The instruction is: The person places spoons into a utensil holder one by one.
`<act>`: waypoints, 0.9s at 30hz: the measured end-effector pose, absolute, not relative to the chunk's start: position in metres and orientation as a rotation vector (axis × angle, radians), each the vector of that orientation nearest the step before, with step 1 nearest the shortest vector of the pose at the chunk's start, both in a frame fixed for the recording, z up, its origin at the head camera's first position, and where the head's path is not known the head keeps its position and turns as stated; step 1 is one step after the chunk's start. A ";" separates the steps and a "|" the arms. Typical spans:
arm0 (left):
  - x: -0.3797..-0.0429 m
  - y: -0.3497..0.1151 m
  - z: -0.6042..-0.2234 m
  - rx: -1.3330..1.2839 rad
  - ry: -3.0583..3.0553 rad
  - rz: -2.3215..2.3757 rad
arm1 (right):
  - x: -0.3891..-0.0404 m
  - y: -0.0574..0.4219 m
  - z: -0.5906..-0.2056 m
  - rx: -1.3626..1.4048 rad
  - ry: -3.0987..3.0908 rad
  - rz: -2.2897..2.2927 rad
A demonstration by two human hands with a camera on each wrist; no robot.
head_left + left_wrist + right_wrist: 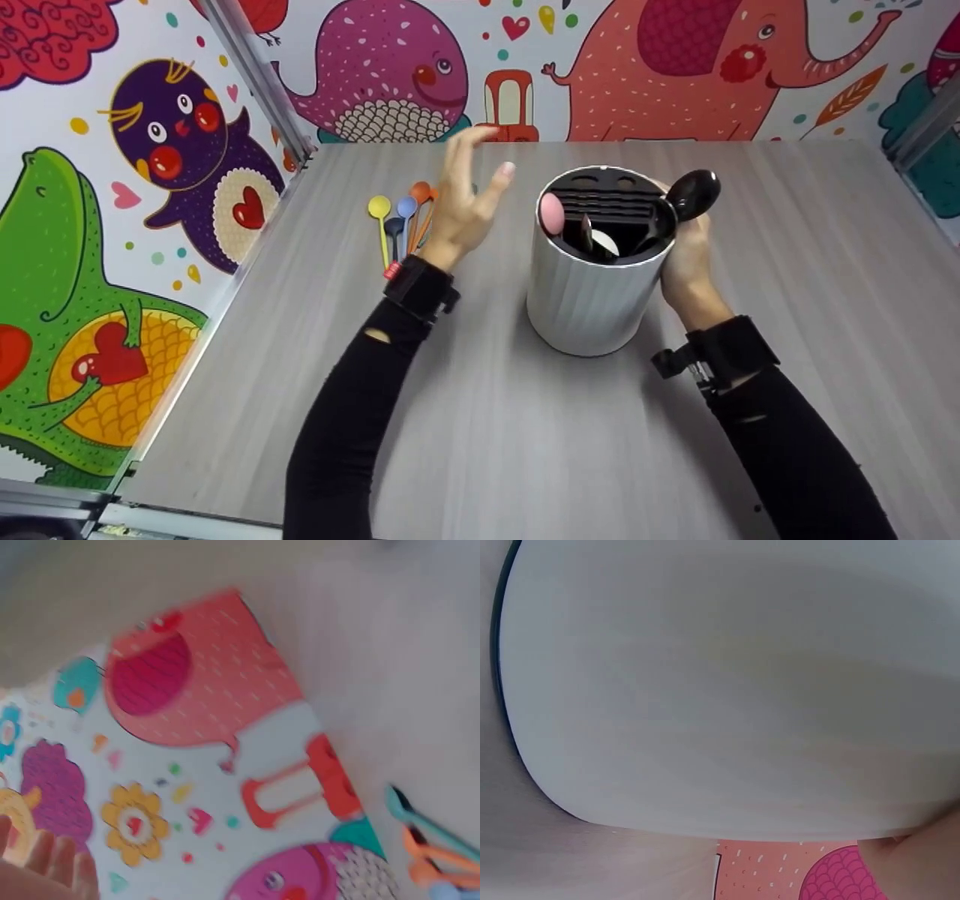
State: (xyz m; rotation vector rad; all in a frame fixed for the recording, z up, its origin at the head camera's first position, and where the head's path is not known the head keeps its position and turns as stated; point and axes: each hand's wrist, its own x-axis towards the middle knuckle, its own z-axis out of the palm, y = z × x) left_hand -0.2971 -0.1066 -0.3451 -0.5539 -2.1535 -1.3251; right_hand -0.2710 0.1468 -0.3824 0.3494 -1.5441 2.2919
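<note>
A white cylindrical utensil holder (589,307) with a black divided insert stands upright on the table in the head view. My right hand (688,259) grips its right side near the top, with the fingers partly hidden behind it. Its pale wall fills most of the right wrist view. From the insert rise a black spoon (694,195), a pink rounded utensil head (552,214) and a white utensil (604,242). My left hand (466,202) is raised left of the holder, fingers loosely bent, holding nothing. Beside it lie small spoons, among them a yellow spoon (379,206) and a blue spoon (407,207).
The grey wood-grain table (480,435) extends around the holder. Cartoon-printed panels (390,67) stand at its back and left, with a metal post (259,82) at the corner. In the left wrist view, a teal spoon (439,827) and orange spoons lie near the panel.
</note>
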 end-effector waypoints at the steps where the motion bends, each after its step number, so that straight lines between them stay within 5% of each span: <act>1: -0.301 -0.112 -0.346 -0.521 -2.176 -1.291 | -0.271 0.147 -0.382 0.354 -1.540 2.297; 13: -0.335 -0.187 -0.371 0.010 -2.361 -1.288 | -0.270 0.147 -0.382 0.374 -1.548 2.296; 27: -0.346 -0.228 -0.421 0.328 -2.844 -0.994 | -0.270 0.148 -0.380 0.356 -1.603 2.276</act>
